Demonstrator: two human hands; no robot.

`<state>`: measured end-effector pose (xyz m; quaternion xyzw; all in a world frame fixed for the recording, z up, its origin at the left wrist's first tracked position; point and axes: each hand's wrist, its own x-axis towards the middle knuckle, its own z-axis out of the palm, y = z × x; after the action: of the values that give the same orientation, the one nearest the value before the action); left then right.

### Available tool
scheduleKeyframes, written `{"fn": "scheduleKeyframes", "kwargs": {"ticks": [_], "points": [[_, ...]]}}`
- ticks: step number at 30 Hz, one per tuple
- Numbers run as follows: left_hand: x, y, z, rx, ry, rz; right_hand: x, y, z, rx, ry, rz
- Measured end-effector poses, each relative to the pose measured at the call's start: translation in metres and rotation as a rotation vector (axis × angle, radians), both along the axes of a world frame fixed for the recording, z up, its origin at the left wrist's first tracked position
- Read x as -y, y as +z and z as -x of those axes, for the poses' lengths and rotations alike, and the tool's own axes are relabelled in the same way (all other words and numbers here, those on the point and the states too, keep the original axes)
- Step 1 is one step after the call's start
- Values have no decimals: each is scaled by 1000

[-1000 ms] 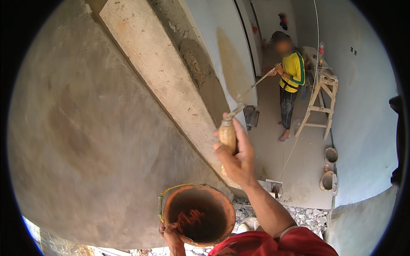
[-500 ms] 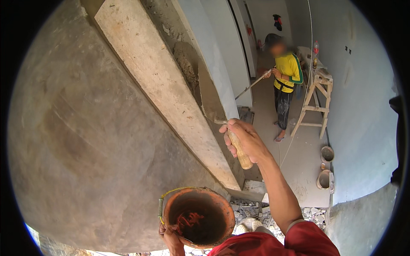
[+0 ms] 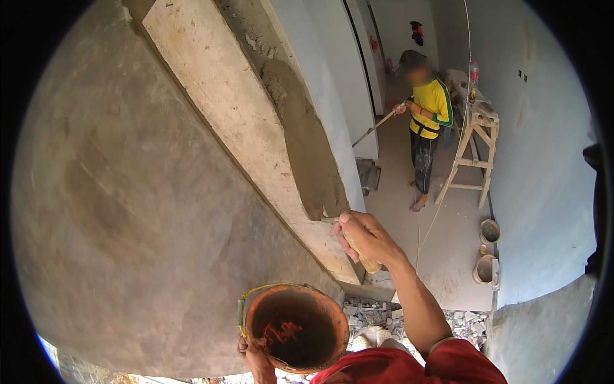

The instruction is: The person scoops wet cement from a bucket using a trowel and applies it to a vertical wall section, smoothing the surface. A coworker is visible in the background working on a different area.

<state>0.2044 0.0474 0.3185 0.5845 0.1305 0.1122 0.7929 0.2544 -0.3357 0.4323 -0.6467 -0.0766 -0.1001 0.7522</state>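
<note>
My right hand (image 3: 368, 240) is closed round the wooden handle (image 3: 366, 261) of a trowel. Its metal neck (image 3: 329, 219) meets the lower end of a strip of wet grey mortar (image 3: 313, 160) on the narrow wall edge. The blade is hard to tell apart from the mortar. Beside the strip runs a long pale board (image 3: 236, 121), slanting down to the right. At the bottom my left hand (image 3: 257, 357) grips the rim of an orange bucket (image 3: 342, 323); some fingers are hidden. Reddish patches show inside its dark hollow, and a yellow cord handle hangs over its left side.
Further back, a person in a yellow shirt (image 3: 430, 105) holds a long stick. A wooden trestle (image 3: 476, 153) stands by the right wall, with two buckets (image 3: 490, 230) on the floor nearby. Rubble (image 3: 377, 317) lies below me. A thin line (image 3: 466, 70) hangs down on the right.
My right hand has moved down along the wall edge with the trowel. The mortar behind it now looks smoother and reaches lower. My left hand and the bucket have hardly moved.
</note>
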Motion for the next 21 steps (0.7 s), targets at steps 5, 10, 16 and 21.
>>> {"fn": "scheduleKeyframes", "kwargs": {"ticks": [5,10,16,21], "points": [[-1,8,7,-28,14,-70,14,34,-12,36,-112,-25],[0,9,8,-22,-46,91,17,64,-41,-5,-123,31],[-6,1,4,-61,0,-84,17,30,-15,-16,-44,121],[-6,-7,-1,-15,3,-27,24,7,0,-80,-262,-40]]}}
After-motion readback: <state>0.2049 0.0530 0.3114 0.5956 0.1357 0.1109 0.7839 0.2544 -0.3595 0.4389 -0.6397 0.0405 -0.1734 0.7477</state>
